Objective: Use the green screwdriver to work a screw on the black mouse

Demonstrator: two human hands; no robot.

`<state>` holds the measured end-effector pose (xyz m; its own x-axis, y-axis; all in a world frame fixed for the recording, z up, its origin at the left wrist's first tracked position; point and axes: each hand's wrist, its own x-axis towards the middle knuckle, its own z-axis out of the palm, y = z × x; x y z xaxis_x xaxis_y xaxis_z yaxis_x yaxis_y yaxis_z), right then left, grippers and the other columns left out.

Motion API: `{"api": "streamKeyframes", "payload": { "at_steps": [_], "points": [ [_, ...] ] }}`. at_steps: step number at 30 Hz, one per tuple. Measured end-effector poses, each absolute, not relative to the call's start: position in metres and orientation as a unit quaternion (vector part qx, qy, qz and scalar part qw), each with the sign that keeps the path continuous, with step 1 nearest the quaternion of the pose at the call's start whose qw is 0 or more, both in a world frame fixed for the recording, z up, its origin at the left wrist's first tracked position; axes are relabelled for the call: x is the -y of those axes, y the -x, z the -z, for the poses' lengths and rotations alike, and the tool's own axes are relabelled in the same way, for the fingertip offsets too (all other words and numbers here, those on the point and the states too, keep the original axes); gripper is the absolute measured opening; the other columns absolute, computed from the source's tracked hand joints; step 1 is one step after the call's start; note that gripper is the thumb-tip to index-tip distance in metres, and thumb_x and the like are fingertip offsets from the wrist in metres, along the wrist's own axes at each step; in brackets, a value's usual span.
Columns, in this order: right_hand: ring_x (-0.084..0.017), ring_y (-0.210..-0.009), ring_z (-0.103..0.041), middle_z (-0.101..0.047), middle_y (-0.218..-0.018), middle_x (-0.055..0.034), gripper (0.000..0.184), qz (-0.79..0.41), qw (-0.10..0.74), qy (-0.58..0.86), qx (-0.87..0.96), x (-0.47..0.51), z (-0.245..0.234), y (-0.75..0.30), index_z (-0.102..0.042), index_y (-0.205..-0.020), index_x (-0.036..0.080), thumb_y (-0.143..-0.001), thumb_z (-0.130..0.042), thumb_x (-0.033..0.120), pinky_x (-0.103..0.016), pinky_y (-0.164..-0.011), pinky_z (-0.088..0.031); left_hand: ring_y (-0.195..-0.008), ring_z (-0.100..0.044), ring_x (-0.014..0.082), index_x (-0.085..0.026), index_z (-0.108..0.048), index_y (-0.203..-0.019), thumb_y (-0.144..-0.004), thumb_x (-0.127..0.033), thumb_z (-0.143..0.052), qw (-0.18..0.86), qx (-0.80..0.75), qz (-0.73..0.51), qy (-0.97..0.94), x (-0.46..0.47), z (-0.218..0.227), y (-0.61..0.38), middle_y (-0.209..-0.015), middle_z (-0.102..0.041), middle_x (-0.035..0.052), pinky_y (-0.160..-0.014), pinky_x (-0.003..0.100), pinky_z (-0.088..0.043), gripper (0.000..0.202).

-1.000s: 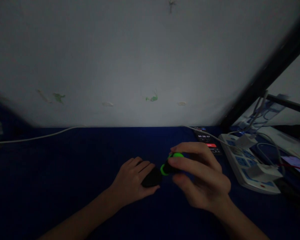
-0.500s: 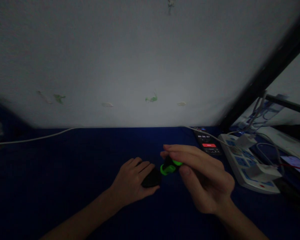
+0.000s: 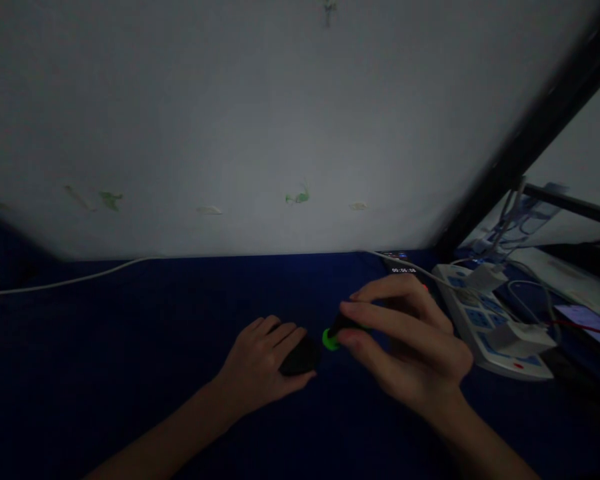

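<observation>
Above the dark blue tabletop (image 3: 130,313), a green-ended black cylinder (image 3: 341,328) was pinched by the closed fingers (image 3: 380,319) of the right hand (image 3: 413,353), its long axis aimed left toward the black oblong object (image 3: 300,357) cupped under the left hand (image 3: 257,357).

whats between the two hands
In the head view, a black object with a bright green ring lies between them, gripped by the right hand, just beside the dark rounded piece under the left hand.
</observation>
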<state>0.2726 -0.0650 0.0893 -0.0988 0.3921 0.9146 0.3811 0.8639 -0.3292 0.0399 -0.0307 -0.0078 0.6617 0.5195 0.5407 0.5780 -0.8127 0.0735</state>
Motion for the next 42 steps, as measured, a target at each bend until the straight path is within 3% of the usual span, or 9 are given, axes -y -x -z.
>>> {"api": "streamKeyframes", "payload": {
  "at_steps": [5, 10, 14, 19, 24, 28, 33, 38, 42],
  "points": [
    [-0.026, -0.114, -0.074, -0.074, -0.131, -0.0127, 0.045, -0.052, 0.571, 0.259, 0.777, 0.066, -0.089, -0.279, -0.07, -0.136, 0.018, -0.094, -0.06, 0.004, -0.041, -0.088, -0.067, -0.089, -0.07, 0.0299, -0.019, -0.069, -0.114, -0.079, -0.047, -0.086, 0.048, 0.305, 0.27, 0.912, 0.031, 0.007, -0.041, -0.103, -0.079, 0.0075, -0.077, 0.045, -0.058, 0.049],
    [-0.022, -0.1, -0.077, -0.078, -0.114, -0.0091, 0.044, -0.017, 0.592, 0.236, 0.771, 0.067, -0.086, -0.28, -0.074, -0.13, 0.019, -0.088, -0.077, 0.008, -0.031, -0.081, -0.068, -0.09, -0.07, 0.0298, -0.018, -0.069, -0.117, -0.082, -0.046, -0.083, 0.054, 0.303, 0.275, 0.911, 0.031, 0.007, -0.041, -0.106, -0.079, 0.0076, -0.078, 0.046, -0.058, 0.047],
    [-0.027, -0.121, -0.072, -0.07, -0.138, -0.0139, 0.047, -0.074, 0.549, 0.253, 0.793, 0.067, -0.084, -0.28, -0.065, -0.143, 0.018, -0.098, -0.058, 0.008, -0.042, -0.095, -0.066, -0.089, -0.07, 0.0296, -0.018, -0.069, -0.116, -0.08, -0.048, -0.085, 0.05, 0.304, 0.275, 0.911, 0.03, 0.008, -0.041, -0.105, -0.079, 0.0075, -0.078, 0.045, -0.058, 0.049],
    [-0.022, -0.106, -0.076, -0.077, -0.121, -0.0093, 0.049, -0.038, 0.582, 0.223, 0.781, 0.066, -0.082, -0.281, -0.069, -0.137, 0.021, -0.09, -0.078, 0.01, -0.033, -0.085, -0.068, -0.09, -0.07, 0.0298, -0.018, -0.069, -0.116, -0.079, -0.048, -0.086, 0.057, 0.304, 0.278, 0.909, 0.031, 0.008, -0.04, -0.105, -0.079, 0.0073, -0.08, 0.046, -0.059, 0.051],
    [-0.026, -0.128, -0.069, -0.069, -0.142, -0.0124, 0.05, -0.097, 0.539, 0.237, 0.802, 0.068, -0.083, -0.282, -0.062, -0.146, 0.018, -0.098, -0.058, 0.004, -0.041, -0.102, -0.063, -0.09, -0.07, 0.0303, -0.018, -0.07, -0.115, -0.079, -0.049, -0.086, 0.052, 0.307, 0.268, 0.912, 0.032, 0.009, -0.04, -0.105, -0.079, 0.0073, -0.079, 0.047, -0.059, 0.05],
    [-0.021, -0.105, -0.076, -0.077, -0.12, -0.008, 0.045, -0.056, 0.572, 0.232, 0.785, 0.069, -0.085, -0.282, -0.071, -0.134, 0.022, -0.091, -0.077, 0.011, -0.032, -0.085, -0.068, -0.089, -0.07, 0.0297, -0.018, -0.069, -0.118, -0.084, -0.047, -0.081, 0.052, 0.307, 0.27, 0.911, 0.031, 0.008, -0.04, -0.105, -0.079, 0.0079, -0.077, 0.046, -0.059, 0.046],
    [-0.026, -0.122, -0.072, -0.072, -0.136, -0.0126, 0.047, -0.126, 0.541, 0.237, 0.797, 0.069, -0.087, -0.284, -0.064, -0.144, 0.02, -0.099, -0.057, 0.006, -0.042, -0.097, -0.065, -0.09, -0.07, 0.0294, -0.019, -0.069, -0.115, -0.082, -0.048, -0.083, 0.046, 0.306, 0.27, 0.912, 0.031, 0.007, -0.041, -0.104, -0.078, 0.0076, -0.079, 0.046, -0.059, 0.047],
    [-0.019, -0.102, -0.075, -0.076, -0.115, -0.0088, 0.039, -0.084, 0.575, 0.224, 0.782, 0.069, -0.087, -0.284, -0.074, -0.129, 0.02, -0.091, -0.079, 0.015, -0.029, -0.081, -0.066, -0.087, -0.069, 0.0288, -0.02, -0.068, -0.116, -0.085, -0.045, -0.08, 0.053, 0.305, 0.268, 0.912, 0.031, 0.009, -0.04, -0.102, -0.078, 0.0069, -0.075, 0.045, -0.057, 0.042],
    [-0.023, -0.118, -0.072, -0.072, -0.131, -0.0135, 0.042, -0.132, 0.543, 0.228, 0.798, 0.07, -0.088, -0.284, -0.067, -0.139, 0.016, -0.099, -0.059, 0.008, -0.036, -0.095, -0.065, -0.088, -0.069, 0.0294, -0.019, -0.068, -0.117, -0.083, -0.046, -0.082, 0.053, 0.305, 0.269, 0.912, 0.032, 0.009, -0.04, -0.103, -0.078, 0.0074, -0.076, 0.045, -0.057, 0.045]
  ]
}}
